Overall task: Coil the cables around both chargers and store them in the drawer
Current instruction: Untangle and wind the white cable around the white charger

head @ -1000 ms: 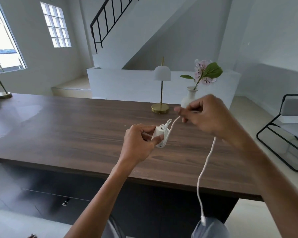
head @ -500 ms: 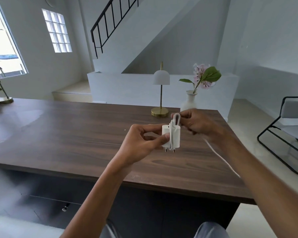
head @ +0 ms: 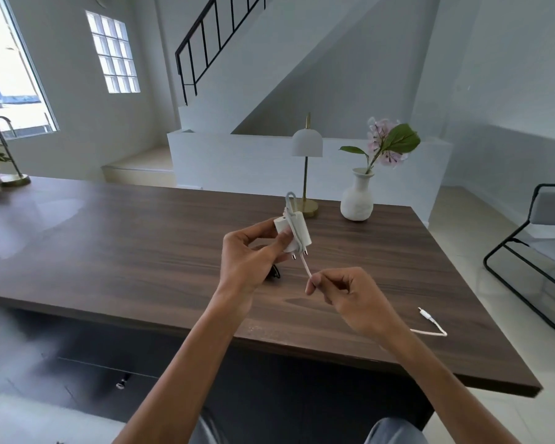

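Note:
My left hand (head: 249, 261) grips a white charger (head: 297, 230) above the dark wooden table (head: 109, 251), with its two prongs pointing down. A white cable (head: 305, 265) is wound lengthwise over the charger, with a loop sticking up at the top. My right hand (head: 343, 296) pinches this cable just below the prongs. The cable's free end (head: 430, 320) with its small plug lies on the table to the right of my right forearm. A small dark object (head: 275, 273) shows under my left hand; I cannot tell what it is.
A gold lamp with a white shade (head: 306, 165) and a white vase with a pink flower (head: 357, 200) stand at the table's far edge. A black-framed chair (head: 545, 251) is at the right. Dark cabinet fronts (head: 109, 373) run below the table's near edge.
My right hand has come down from the top of the charger to below its prongs, pulling the cable over the charger. The cable's free end now lies on the table.

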{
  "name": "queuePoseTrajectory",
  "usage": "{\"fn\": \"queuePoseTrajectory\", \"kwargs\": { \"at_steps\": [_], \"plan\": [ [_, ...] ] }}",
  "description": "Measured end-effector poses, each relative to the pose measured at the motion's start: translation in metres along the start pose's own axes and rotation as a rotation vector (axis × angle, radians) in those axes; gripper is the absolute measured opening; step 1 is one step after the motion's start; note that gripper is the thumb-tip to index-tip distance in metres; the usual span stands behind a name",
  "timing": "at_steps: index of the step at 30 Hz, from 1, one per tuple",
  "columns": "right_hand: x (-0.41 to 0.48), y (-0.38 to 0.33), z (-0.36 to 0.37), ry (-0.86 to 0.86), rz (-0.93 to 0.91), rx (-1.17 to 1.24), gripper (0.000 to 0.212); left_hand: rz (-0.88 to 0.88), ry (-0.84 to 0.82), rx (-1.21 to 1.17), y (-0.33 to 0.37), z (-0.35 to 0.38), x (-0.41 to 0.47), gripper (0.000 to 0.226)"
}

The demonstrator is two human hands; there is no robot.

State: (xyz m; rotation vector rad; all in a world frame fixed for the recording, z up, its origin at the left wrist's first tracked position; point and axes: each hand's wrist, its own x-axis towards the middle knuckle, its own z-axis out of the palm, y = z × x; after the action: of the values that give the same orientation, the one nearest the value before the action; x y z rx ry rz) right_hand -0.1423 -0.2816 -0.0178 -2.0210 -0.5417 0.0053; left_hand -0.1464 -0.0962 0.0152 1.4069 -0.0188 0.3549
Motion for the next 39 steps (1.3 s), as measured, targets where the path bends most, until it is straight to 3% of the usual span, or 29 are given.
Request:
{"fn": "queuePoseTrajectory", "kwargs": {
  "at_steps": [5,8,13,20,24,28,35,39],
  "plan": [
    [-0.011,-0.035,-0.016,0.145,-0.132,-0.432,0.02,0.145,0.098,0.313,-0.015,0.002,0.004,0.036],
    [-0.003,-0.058,-0.037,0.166,-0.157,-0.547,0.021,0.276,0.025,0.57,-0.021,0.002,-0.002,0.033],
    [0.03,-0.072,-0.07,0.186,-0.185,-0.576,0.028,0.271,-0.096,0.67,-0.034,0.002,-0.017,0.034],
    [0.071,-0.05,-0.078,0.012,-0.25,-0.412,0.032,0.17,-0.39,0.65,-0.035,0.0,-0.02,0.037],
    [0.082,-0.029,-0.068,-0.035,-0.251,-0.26,0.035,0.065,-0.566,0.409,-0.035,-0.001,-0.023,0.033],
    [0.081,0.001,-0.054,0.002,-0.176,-0.05,0.036,0.002,-0.569,0.045,-0.035,-0.009,-0.021,0.041],
    [0.043,0.031,-0.008,-0.004,0.041,0.107,0.047,-0.103,-0.281,-0.23,-0.05,-0.012,-0.009,0.037],
    [0.024,0.044,0.009,-0.002,0.041,-0.018,0.021,-0.175,-0.046,-0.333,-0.057,-0.011,0.0,0.031]
  ]
}}
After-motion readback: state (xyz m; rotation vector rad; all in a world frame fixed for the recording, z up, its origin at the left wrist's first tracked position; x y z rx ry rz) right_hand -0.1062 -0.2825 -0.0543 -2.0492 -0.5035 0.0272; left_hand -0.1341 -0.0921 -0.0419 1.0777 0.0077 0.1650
